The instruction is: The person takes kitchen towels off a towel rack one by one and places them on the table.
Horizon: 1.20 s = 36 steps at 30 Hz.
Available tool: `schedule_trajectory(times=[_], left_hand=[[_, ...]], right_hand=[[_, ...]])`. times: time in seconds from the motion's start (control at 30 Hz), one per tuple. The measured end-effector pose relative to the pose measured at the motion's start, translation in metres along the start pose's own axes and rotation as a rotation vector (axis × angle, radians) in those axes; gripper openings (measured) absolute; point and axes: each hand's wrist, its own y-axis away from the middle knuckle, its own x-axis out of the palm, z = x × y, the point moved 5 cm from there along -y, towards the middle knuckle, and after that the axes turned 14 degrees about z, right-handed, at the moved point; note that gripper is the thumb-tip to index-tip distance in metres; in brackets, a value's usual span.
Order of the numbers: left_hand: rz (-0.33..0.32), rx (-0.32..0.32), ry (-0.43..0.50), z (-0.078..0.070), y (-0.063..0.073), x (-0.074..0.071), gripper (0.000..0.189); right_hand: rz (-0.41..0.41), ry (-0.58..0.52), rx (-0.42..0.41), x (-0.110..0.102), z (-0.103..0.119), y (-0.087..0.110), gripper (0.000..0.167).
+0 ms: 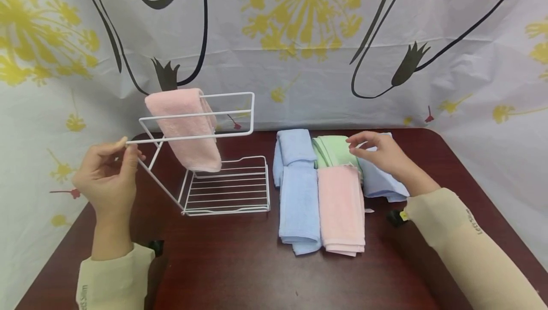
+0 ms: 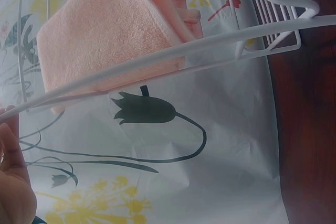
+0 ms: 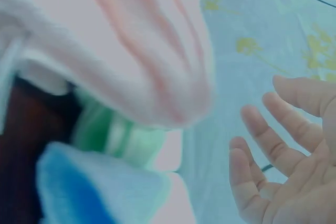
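In the head view my left hand (image 1: 109,172) pinches the upper left corner of a white wire rack (image 1: 194,137) between thumb and fingers. A folded pink towel (image 1: 184,124) hangs over the rack's upper bars. My right hand (image 1: 378,150) is above the far right of the folded towels, fingers loosely bent and holding nothing. Close by it are a green towel (image 1: 336,150), a second blue towel (image 1: 383,179) partly hidden by the hand, and another pink towel (image 1: 341,208). The right wrist view shows that hand (image 3: 289,166) apart from the blurred towels.
Two more blue towels (image 1: 299,205) lie left of the pink one, beside the rack's lower shelf (image 1: 227,191). Everything stands on a dark red-brown table (image 1: 239,272). A white patterned sheet (image 1: 265,72) hangs behind it.
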Motion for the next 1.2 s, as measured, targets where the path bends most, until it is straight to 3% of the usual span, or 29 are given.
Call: schedule_trajectory(times=[0.23,0.43,1.2], left_hand=[[0.000,-0.013,-0.049,-0.002,0.000,0.000,0.014],[0.003,-0.015,-0.044,-0.001,0.000,0.001,0.015],[-0.004,-0.013,0.007,0.000,0.001,0.000,0.014]], right_hand=[[-0.032,-0.009,-0.002,-0.019,0.020,-0.004,0.040],[-0.025,-0.028,-0.009,-0.023,0.040,-0.010,0.037],[0.056,-0.086,-0.248,0.015,0.132,-0.048,0.026]])
